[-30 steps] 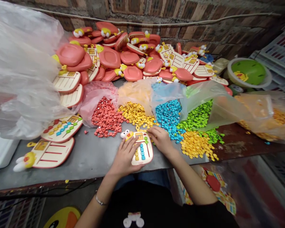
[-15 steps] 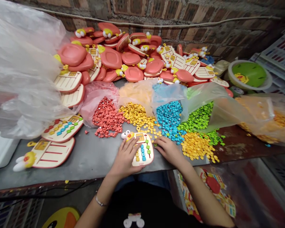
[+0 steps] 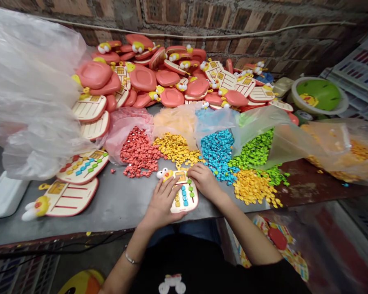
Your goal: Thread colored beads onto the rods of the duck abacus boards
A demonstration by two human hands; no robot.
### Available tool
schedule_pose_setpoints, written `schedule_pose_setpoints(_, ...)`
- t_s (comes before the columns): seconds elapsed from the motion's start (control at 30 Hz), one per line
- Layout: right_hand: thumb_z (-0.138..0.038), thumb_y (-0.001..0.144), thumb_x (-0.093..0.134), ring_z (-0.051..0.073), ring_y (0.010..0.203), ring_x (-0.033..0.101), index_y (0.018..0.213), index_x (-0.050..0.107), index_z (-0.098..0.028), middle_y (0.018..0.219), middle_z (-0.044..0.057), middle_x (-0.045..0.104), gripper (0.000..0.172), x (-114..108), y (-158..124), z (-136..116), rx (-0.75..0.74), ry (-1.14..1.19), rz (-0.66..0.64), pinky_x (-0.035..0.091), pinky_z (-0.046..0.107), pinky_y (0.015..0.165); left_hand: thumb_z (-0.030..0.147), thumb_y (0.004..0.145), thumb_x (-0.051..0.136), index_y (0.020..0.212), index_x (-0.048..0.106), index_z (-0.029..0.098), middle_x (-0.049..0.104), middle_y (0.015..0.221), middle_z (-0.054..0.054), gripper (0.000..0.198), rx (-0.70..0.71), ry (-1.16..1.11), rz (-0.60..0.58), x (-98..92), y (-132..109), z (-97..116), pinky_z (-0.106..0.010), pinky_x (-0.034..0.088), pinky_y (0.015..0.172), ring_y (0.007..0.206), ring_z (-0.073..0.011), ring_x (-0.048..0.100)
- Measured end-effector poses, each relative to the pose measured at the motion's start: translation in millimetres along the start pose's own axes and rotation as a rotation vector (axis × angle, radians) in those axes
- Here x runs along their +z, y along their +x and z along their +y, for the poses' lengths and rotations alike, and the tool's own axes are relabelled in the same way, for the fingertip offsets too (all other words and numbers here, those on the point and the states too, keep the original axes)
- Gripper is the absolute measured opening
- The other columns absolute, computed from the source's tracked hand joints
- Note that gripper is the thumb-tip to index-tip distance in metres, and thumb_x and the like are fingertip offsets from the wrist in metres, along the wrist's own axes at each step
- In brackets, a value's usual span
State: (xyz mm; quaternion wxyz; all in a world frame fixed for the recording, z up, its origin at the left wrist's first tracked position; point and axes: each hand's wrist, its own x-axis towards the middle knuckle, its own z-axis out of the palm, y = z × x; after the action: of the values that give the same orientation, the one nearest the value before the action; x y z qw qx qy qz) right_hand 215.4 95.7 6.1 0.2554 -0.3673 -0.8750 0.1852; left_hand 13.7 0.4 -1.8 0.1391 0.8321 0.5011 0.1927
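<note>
A cream toy board (image 3: 190,204) with a yellow, big-eyed animal head lies flat on the table in front of me. Yellow, blue and green beads sit along its slots. My left hand (image 3: 164,200) lies across its left side, fingers over the face and thumb along the near edge, holding it; the slots beneath are hidden. At the board's upper right corner, my right hand (image 3: 205,181) is closed, its fingertips pinching a small green bead (image 3: 188,174) above the column of green beads. The fingers partly cover that bead.
Behind the board, piles of red beads (image 3: 139,153), yellow beads (image 3: 176,149), blue beads (image 3: 217,153) and green beads (image 3: 256,149) spill from bags. Loose yellow pieces (image 3: 254,188) lie to the right. Two boards (image 3: 70,198) rest at left. Many red-backed toys (image 3: 142,77) are heaped by the brick wall.
My right hand has moved left and away from me, from beside the board onto its upper right corner, carrying the green bead. My left hand stays on the board.
</note>
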Motion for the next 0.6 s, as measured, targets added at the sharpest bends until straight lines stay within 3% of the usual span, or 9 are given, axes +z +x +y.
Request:
schedule_pose_setpoints(0.1,-0.014,0.091,0.057,0.022,0.094,0.057,0.085,0.067,-0.020,0.088,0.004,0.070,0.013,-17,-11,0,-0.055,0.130,-0.100,0.047,0.038,0.087,0.049,0.073,0.067,0.136,0.047,0.018,0.043,0.149,-0.012,0.073,0.003,-0.003,0.001,0.2,0,0,-0.051,0.013,0.119,0.139,-0.0307,0.034)
schedule_pose_setpoints(0.2,-0.017,0.092,0.056,0.021,0.093,0.059,0.089,0.066,-0.021,0.092,0.004,0.068,0.012,-27,-26,-1,0.084,0.178,-0.011,0.047,0.037,0.086,0.049,0.073,0.067,0.135,0.048,0.018,0.043,0.149,-0.012,0.072,0.004,-0.002,0.015,0.2,0,0,-0.051,0.013,0.119,0.139,-0.0308,0.035)
schedule_pose_setpoints(0.27,-0.020,0.091,0.057,0.022,0.093,0.059,0.091,0.066,-0.020,0.093,0.006,0.065,0.010,-24,-34,-1,0.213,0.093,0.080,0.048,0.038,0.084,0.049,0.073,0.067,0.135,0.048,0.018,0.042,0.149,-0.013,0.071,0.007,-0.001,0.023,-0.1,1,1,-0.051,0.014,0.119,0.139,-0.0312,0.035)
schedule_pose_setpoints(0.33,-0.021,0.090,0.058,0.024,0.092,0.057,0.091,0.067,-0.020,0.092,0.007,0.064,0.009,-15,-38,-1,0.262,-0.020,0.087,0.048,0.039,0.081,0.048,0.073,0.068,0.135,0.048,0.017,0.042,0.149,-0.013,0.072,0.012,0.001,0.022,-0.6,1,1,-0.052,0.015,0.118,0.139,-0.0318,0.035)
schedule_pose_setpoints(0.47,-0.016,0.091,0.054,0.024,0.087,0.056,0.087,0.067,-0.020,0.089,0.007,0.063,0.013,1,-40,-5,0.236,-0.158,0.062,0.049,0.036,0.076,0.047,0.072,0.068,0.134,0.049,0.016,0.043,0.148,-0.014,0.072,0.015,0.009,0.019,-1.1,1,1,-0.052,0.016,0.118,0.138,-0.0325,0.035)
schedule_pose_setpoints(0.6,-0.013,0.092,0.050,0.023,0.087,0.055,0.086,0.066,-0.019,0.091,0.009,0.063,0.018,-1,-45,-5,0.197,-0.287,0.121,0.048,0.035,0.075,0.048,0.073,0.068,0.134,0.049,0.016,0.043,0.148,-0.014,0.071,0.015,0.011,0.018,-0.2,1,0,-0.052,0.015,0.118,0.138,-0.0322,0.035)
